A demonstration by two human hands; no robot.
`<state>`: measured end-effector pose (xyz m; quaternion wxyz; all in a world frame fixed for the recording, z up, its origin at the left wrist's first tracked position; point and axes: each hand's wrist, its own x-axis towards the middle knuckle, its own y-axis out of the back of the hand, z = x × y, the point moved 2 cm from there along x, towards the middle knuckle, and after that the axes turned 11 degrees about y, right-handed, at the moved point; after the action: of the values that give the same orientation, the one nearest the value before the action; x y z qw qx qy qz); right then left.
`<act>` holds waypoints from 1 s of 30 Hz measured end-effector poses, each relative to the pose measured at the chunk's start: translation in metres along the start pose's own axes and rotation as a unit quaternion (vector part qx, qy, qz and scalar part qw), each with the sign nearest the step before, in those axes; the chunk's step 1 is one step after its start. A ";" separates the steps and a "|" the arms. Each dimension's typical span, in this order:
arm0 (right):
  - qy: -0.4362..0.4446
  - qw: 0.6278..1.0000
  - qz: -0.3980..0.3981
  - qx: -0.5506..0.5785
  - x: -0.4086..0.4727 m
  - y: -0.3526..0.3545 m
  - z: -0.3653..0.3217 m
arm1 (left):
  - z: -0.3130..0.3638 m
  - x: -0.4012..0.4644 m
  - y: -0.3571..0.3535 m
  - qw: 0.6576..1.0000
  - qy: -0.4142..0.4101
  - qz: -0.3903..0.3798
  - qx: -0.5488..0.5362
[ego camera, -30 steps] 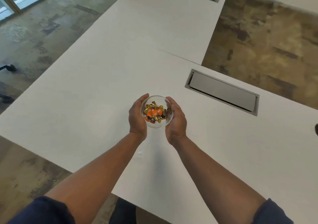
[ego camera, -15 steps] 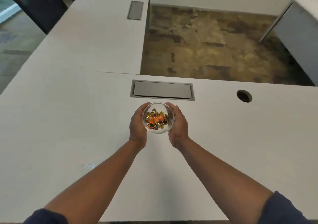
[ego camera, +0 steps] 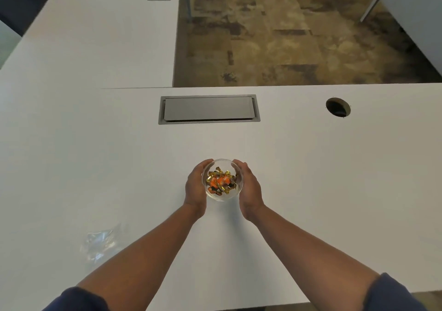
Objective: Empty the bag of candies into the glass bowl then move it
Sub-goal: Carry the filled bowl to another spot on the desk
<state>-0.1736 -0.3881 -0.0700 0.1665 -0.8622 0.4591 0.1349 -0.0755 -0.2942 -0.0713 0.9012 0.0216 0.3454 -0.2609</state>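
Note:
A small glass bowl holds gold and orange wrapped candies over the white table. My left hand cups the bowl's left side and my right hand cups its right side, so both grip it. Whether the bowl rests on the table or is lifted just above it, I cannot tell. The clear plastic bag lies crumpled and flat on the table to the near left, beside my left forearm.
A grey cable hatch is set into the table just beyond the bowl. A round cable hole lies at the far right. A second table joins at the far left, and brown floor shows beyond the far edge.
The view has swung right and the hatch now sits straight ahead. Both hands have carried the bowl rightward, away from the bag, which now lies farther left.

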 end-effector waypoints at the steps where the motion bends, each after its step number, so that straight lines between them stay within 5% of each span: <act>1: -0.005 1.000 0.002 0.002 0.003 0.001 0.007 | -0.006 0.005 0.001 1.000 0.008 0.004 -0.002; 30: -0.022 1.000 -0.002 0.016 0.023 0.006 0.054 | -0.030 0.042 0.014 0.999 0.031 0.030 0.008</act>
<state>-0.1701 -0.3862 -0.1288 0.1904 -0.8573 0.4554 0.1459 -0.0603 -0.2944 -0.1231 0.8973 0.0477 0.3703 -0.2357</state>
